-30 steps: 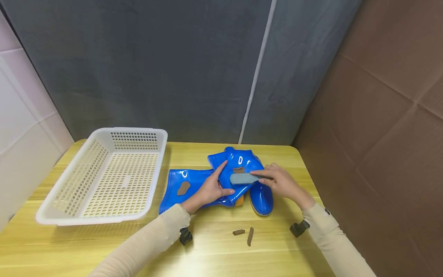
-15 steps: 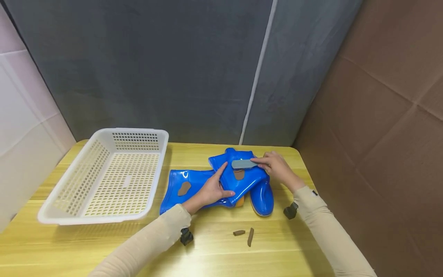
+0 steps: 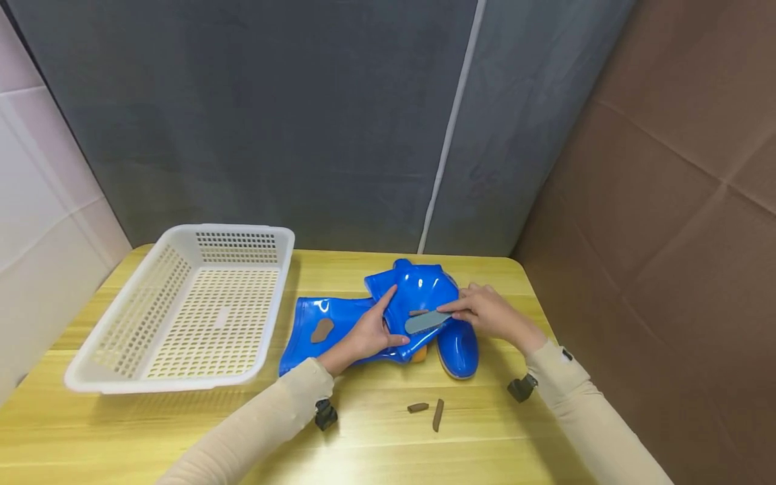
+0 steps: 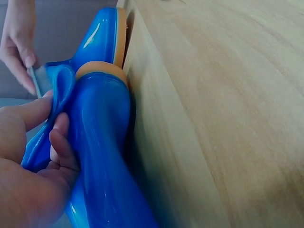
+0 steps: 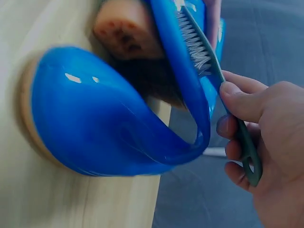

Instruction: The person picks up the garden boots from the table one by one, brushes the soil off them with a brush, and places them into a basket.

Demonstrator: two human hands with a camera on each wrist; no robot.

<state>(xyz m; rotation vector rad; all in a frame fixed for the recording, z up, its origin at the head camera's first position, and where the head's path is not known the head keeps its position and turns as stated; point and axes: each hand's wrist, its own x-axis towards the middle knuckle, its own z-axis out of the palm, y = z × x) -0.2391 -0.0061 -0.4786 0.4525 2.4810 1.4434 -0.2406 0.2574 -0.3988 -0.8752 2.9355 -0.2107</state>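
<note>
Two shiny blue rain boots lie on the table, one boot across the other boot. Orange soles show at the toe and heel in the left wrist view. My left hand holds the rim of the upper boot's shaft, thumb on top and fingers beneath. Gripped by its handle, a grey-green brush is in my right hand. White bristles face the boot's surface. The brush mostly hides a brown patch on the upper boot; another brown patch shows on the lower one.
A white perforated plastic basket stands at the left of the wooden table. Two small brown sticks lie near the front. A dark grey partition rises behind, with a brown one at the right.
The brush in my right hand went to the far side of the upper boot's brown patch, then came back toward me across it. My left hand stays in place on the boot.
</note>
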